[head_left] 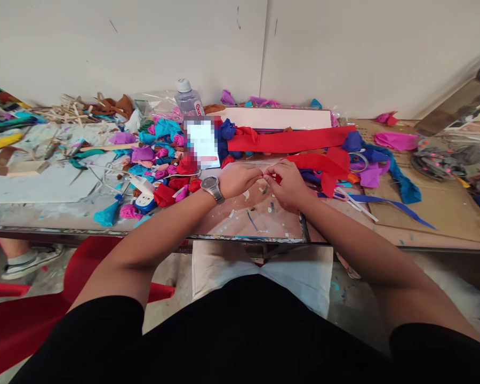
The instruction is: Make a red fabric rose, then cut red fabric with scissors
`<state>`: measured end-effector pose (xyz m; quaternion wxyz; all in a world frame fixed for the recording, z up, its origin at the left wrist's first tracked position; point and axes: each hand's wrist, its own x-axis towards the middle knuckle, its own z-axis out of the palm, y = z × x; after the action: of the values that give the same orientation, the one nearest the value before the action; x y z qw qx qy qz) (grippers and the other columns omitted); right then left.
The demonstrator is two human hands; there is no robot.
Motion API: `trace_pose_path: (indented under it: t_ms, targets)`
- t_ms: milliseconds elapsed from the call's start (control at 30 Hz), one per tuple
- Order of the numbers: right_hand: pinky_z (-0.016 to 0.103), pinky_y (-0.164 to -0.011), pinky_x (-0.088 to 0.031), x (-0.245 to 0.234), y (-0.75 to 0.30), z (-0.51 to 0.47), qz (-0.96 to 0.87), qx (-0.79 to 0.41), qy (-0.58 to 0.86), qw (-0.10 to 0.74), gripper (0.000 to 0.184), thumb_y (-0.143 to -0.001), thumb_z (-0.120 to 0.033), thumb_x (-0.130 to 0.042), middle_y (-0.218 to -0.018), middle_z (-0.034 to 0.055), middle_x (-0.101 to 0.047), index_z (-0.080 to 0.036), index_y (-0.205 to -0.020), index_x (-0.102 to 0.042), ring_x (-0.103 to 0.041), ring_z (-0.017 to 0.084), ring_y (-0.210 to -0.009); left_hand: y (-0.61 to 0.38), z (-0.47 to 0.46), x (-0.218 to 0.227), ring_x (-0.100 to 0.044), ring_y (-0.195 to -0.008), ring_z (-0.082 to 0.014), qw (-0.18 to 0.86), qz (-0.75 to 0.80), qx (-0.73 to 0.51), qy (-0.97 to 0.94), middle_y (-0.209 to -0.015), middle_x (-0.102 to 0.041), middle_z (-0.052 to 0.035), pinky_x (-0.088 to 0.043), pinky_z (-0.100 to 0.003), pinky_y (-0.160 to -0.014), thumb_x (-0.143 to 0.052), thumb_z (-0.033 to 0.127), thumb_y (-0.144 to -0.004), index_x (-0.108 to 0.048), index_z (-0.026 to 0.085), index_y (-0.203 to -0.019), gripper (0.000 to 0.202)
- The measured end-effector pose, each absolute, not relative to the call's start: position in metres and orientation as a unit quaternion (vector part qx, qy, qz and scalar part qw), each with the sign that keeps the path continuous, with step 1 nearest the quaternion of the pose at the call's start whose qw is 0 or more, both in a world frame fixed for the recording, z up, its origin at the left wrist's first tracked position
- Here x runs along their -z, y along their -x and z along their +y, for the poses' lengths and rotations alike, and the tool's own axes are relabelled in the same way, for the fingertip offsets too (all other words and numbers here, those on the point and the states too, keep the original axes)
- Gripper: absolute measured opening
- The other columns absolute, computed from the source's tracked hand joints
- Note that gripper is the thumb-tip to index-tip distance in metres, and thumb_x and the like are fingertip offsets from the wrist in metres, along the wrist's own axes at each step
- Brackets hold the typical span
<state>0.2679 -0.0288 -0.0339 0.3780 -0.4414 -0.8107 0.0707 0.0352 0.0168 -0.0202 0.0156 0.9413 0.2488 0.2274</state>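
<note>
My left hand (240, 179) and my right hand (288, 186) meet at the fingertips over the near edge of the table, both closed in a pinch. A bit of red crepe paper (278, 179) shows between the thumb and fingers of my right hand. Whatever my left fingertips pinch is too small or hidden to make out. Just behind my right hand lies a loose red crepe strip (324, 162). Farther back, a long flat red strip (292, 142) stretches across the pile. A phone (203, 141) with a lit screen leans up beyond my left hand.
Crumpled paper balls (160, 154) in several colours heap up on the left, near a power strip (144, 202). A bottle (189, 98) stands behind the phone. To the right lie scissors (350, 198), a tape roll (358, 162) and a blue strip (404, 205). A red chair (84, 266) stands at lower left.
</note>
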Motion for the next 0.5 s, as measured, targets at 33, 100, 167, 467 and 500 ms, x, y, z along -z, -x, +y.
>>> trace_pose_path:
  t_ms: [33,100,167,467,500]
  targets:
    - [0.042,-0.091,-0.043,0.0339,-0.2680,-0.0285,-0.810,-0.071,0.440,0.381,0.034,-0.106,-0.050,-0.059,-0.093,0.0072,-0.077,-0.021,-0.093,-0.072,-0.065,0.027,-0.095,-0.0355,0.0165,0.0198,-0.074,-0.085,-0.0237,0.024,0.253,-0.234,-0.938,-0.094,-0.080,-0.0098,-0.046,-0.033,-0.074,-0.044,0.044,-0.112,-0.079,0.021,-0.109,0.042]
    - [0.042,-0.090,-0.044,0.0334,-0.2681,-0.0283,-0.810,-0.072,0.438,0.384,0.035,-0.107,-0.051,-0.057,-0.094,0.0072,-0.077,-0.021,-0.095,-0.071,-0.064,0.027,-0.094,-0.0359,0.0148,0.0178,-0.074,-0.085,-0.0230,0.048,0.269,-0.257,-0.927,-0.094,-0.081,-0.0093,-0.046,-0.032,-0.074,-0.048,0.045,-0.111,-0.080,0.021,-0.106,0.040]
    - [0.042,-0.089,-0.044,0.0323,-0.2676,-0.0288,-0.810,-0.068,0.439,0.383,0.036,-0.108,-0.052,-0.056,-0.095,0.0075,-0.077,-0.022,-0.095,-0.071,-0.064,0.027,-0.093,-0.0361,0.0122,0.0148,-0.074,-0.082,-0.0214,0.084,0.291,-0.287,-0.909,-0.090,-0.081,-0.0082,-0.048,-0.031,-0.073,-0.053,0.048,-0.108,-0.080,0.020,-0.100,0.039]
    - [0.046,-0.098,-0.043,0.0277,-0.2664,-0.0341,-0.832,0.011,0.415,0.368,0.040,-0.112,-0.053,-0.049,-0.102,0.0100,-0.079,-0.022,-0.104,-0.074,-0.065,0.029,-0.104,-0.0420,0.0095,0.0169,-0.074,-0.063,-0.0182,0.600,0.258,-0.260,-0.712,-0.075,-0.078,-0.0118,-0.063,-0.031,-0.065,-0.064,0.082,-0.092,-0.073,0.014,-0.084,0.070]
    - [0.047,-0.099,-0.043,0.0274,-0.2667,-0.0342,-0.835,0.016,0.411,0.366,0.042,-0.112,-0.054,-0.048,-0.103,0.0104,-0.079,-0.022,-0.105,-0.074,-0.065,0.030,-0.105,-0.0427,0.0096,0.0180,-0.074,-0.063,-0.0183,0.634,0.251,-0.248,-0.688,-0.075,-0.078,-0.0117,-0.064,-0.032,-0.065,-0.069,0.081,-0.090,-0.073,0.014,-0.083,0.067]
